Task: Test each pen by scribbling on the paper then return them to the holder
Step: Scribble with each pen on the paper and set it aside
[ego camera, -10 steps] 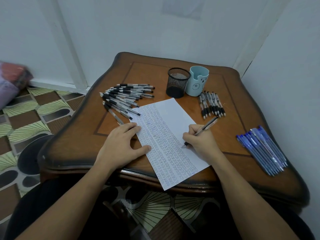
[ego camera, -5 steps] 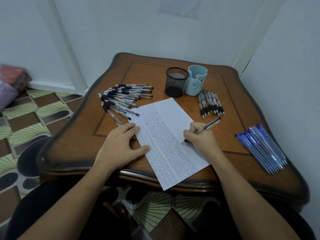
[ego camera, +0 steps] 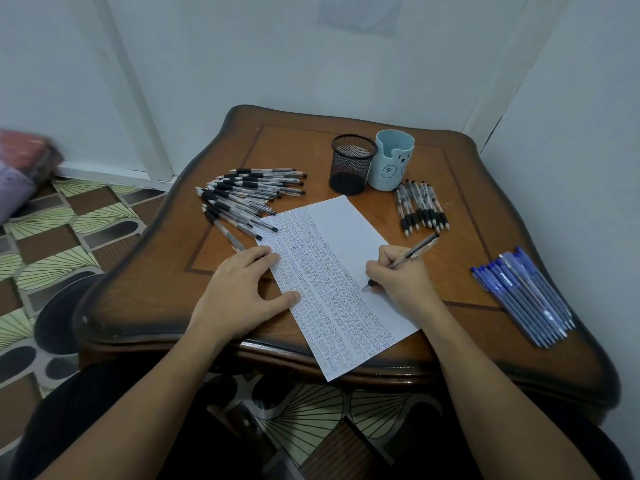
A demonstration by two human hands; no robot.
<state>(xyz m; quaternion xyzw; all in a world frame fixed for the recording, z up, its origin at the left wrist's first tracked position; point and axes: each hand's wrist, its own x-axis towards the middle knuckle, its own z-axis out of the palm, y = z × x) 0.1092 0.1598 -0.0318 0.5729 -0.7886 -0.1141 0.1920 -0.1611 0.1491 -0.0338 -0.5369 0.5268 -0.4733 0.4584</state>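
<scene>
A white paper (ego camera: 341,233) covered with small scribbles lies slanted on the wooden table (ego camera: 166,289). My left hand (ego camera: 239,292) lies flat on the paper's left edge. My right hand (ego camera: 403,282) grips a black pen (ego camera: 417,248) with its tip on the paper's right side. A black mesh holder (ego camera: 351,164) and a light blue bear holder (ego camera: 393,164) stand at the back. Black pens lie in a pile (ego camera: 249,199) on the left and a small row (ego camera: 420,207) beside the blue holder. Blue pens (ego camera: 526,296) lie at the right.
White walls close in behind and to the right of the table. The paper's near corner overhangs the table's front edge. A patterned floor (ego camera: 62,244) lies to the left, with a blurred pink and purple bundle (ego camera: 20,171) on it.
My right hand with the pen has shifted slightly up the paper while writing. My left hand stays pressed on the sheet.
</scene>
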